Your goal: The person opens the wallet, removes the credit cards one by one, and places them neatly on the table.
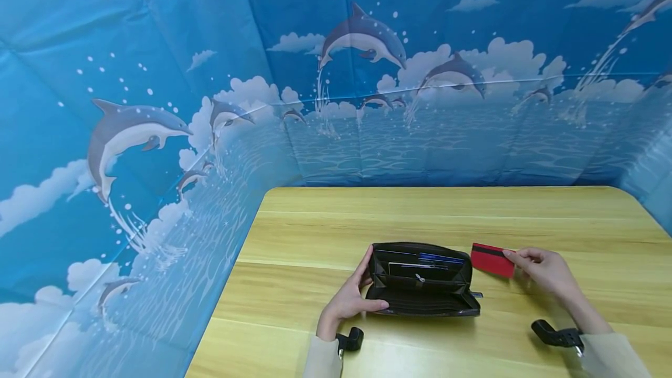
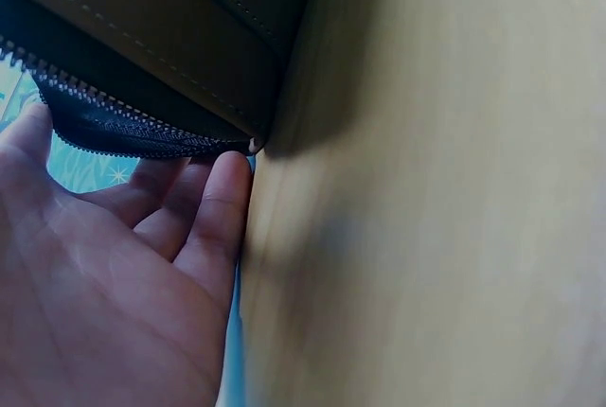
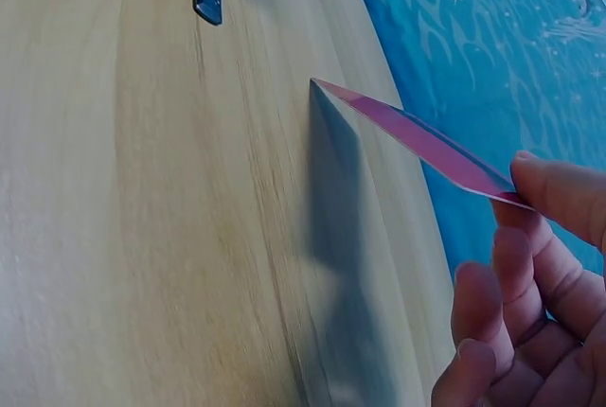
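Note:
A black zip-around wallet (image 1: 425,307) lies unzipped and spread on the table, its inside facing up. Several cards (image 1: 441,259) poke out of its back slots, and a small silver zipper pull (image 1: 420,277) shows in the middle. My left hand (image 1: 346,299) grips the wallet's left end, thumb over the front corner and fingers behind; the left wrist view has the fingertips at the toothed zipper edge (image 2: 133,123). To the right of the wallet, my right hand (image 1: 546,270) pinches a red card (image 1: 488,261) with a black stripe, tilted above the tabletop in the right wrist view.
The wooden table (image 1: 315,220) has rounded far corners. A blue dolphin-print sheet (image 1: 336,144) hangs behind it and along the left. A dark tab (image 1: 476,294) sticks out at the wallet's right side. Black camera mounts (image 1: 556,334) sit at both wrists.

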`<state>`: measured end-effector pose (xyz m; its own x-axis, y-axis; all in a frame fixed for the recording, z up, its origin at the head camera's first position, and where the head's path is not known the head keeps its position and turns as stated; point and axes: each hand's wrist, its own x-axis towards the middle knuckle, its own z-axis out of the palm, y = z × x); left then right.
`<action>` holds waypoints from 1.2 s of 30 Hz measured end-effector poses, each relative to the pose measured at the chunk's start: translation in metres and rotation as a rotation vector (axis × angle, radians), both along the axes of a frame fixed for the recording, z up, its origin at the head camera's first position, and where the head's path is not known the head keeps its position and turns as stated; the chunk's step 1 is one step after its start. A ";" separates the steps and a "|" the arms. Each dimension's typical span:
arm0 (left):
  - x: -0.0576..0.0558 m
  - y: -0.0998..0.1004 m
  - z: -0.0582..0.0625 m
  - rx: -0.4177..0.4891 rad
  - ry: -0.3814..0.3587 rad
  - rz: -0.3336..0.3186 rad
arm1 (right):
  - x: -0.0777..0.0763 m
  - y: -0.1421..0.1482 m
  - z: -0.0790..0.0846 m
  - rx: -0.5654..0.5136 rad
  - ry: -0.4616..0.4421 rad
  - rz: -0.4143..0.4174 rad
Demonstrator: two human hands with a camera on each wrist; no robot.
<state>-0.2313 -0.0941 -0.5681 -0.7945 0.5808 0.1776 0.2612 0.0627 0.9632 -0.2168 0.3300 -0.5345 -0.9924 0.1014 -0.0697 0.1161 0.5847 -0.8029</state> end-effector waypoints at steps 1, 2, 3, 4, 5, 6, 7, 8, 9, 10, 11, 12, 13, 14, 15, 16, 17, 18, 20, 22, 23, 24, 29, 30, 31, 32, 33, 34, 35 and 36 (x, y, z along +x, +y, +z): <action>0.000 0.000 0.000 -0.001 0.001 0.000 | 0.000 0.000 0.000 -0.004 0.000 -0.005; 0.000 0.000 0.000 -0.001 0.000 0.000 | -0.001 0.001 0.000 -0.005 0.001 -0.007; 0.000 0.000 0.000 -0.002 0.001 -0.001 | -0.001 0.001 0.000 -0.004 0.006 -0.008; 0.000 0.000 0.000 -0.003 0.001 -0.001 | -0.002 0.001 0.000 0.002 0.009 -0.008; 0.000 0.000 0.001 -0.003 -0.001 -0.002 | -0.002 0.002 0.000 0.007 0.013 -0.006; 0.000 0.000 0.001 -0.003 -0.001 -0.003 | -0.003 0.002 0.000 0.019 0.016 -0.002; 0.000 0.000 0.001 -0.004 -0.001 -0.002 | -0.004 0.003 0.000 0.033 0.018 0.004; 0.000 0.000 0.001 -0.004 -0.002 -0.002 | -0.005 0.004 0.001 0.050 0.020 0.009; 0.000 0.000 0.002 -0.005 -0.001 -0.002 | -0.006 0.005 0.001 0.065 0.021 0.017; 0.000 0.000 0.002 -0.006 -0.001 -0.002 | -0.007 0.006 0.001 0.083 0.020 0.023; 0.000 0.000 0.002 -0.007 0.000 -0.002 | -0.008 0.007 0.001 0.099 0.020 0.028; 0.000 0.000 0.002 -0.010 0.000 0.000 | -0.009 0.008 0.001 0.110 0.018 0.035; 0.000 0.000 0.002 -0.011 0.000 0.000 | -0.010 0.008 0.001 0.125 0.016 0.037; 0.000 -0.001 0.002 -0.011 0.000 0.000 | -0.011 0.009 0.001 0.138 0.014 0.038; 0.000 -0.001 0.002 -0.013 0.000 0.000 | -0.012 0.010 0.001 0.155 0.015 0.036; 0.000 -0.001 0.002 -0.013 0.000 0.001 | -0.013 0.010 0.001 0.169 0.015 0.034; 0.000 -0.001 0.002 -0.013 -0.002 0.001 | -0.014 0.010 0.001 0.186 0.018 0.028; 0.000 -0.001 0.002 -0.014 -0.004 0.001 | -0.015 0.010 0.000 0.201 0.022 0.023; 0.000 -0.001 0.001 -0.017 -0.005 0.002 | -0.016 0.010 -0.001 0.237 0.029 0.011; 0.000 -0.001 0.001 -0.018 -0.002 0.002 | -0.016 0.009 -0.001 0.261 0.032 0.005; 0.001 -0.001 0.005 -0.018 -0.005 0.000 | -0.016 0.009 -0.001 0.273 0.029 -0.001; 0.003 -0.001 0.009 -0.019 -0.001 -0.003 | -0.016 0.008 -0.001 0.278 0.023 -0.002; 0.003 -0.001 0.012 -0.019 -0.001 -0.005 | -0.018 0.008 -0.005 0.310 -0.010 -0.019; 0.002 -0.001 0.007 -0.020 0.002 -0.002 | -0.018 0.008 -0.006 0.318 -0.008 -0.020; 0.000 -0.001 0.003 -0.018 -0.002 0.000 | -0.018 0.009 -0.007 0.326 -0.004 -0.020; -0.001 -0.001 0.000 -0.019 -0.003 0.004 | -0.018 0.009 -0.008 0.333 -0.002 -0.019; -0.001 0.000 0.000 -0.018 -0.004 0.005 | -0.018 0.009 -0.009 0.342 0.001 -0.017; -0.001 0.000 0.000 -0.014 -0.006 0.005 | -0.018 0.010 -0.010 0.351 0.006 -0.017; -0.001 0.000 0.000 -0.011 -0.012 0.004 | -0.018 0.010 -0.011 0.361 0.011 -0.017; -0.001 0.000 0.000 -0.009 -0.012 0.003 | -0.019 0.010 -0.012 0.368 0.012 -0.021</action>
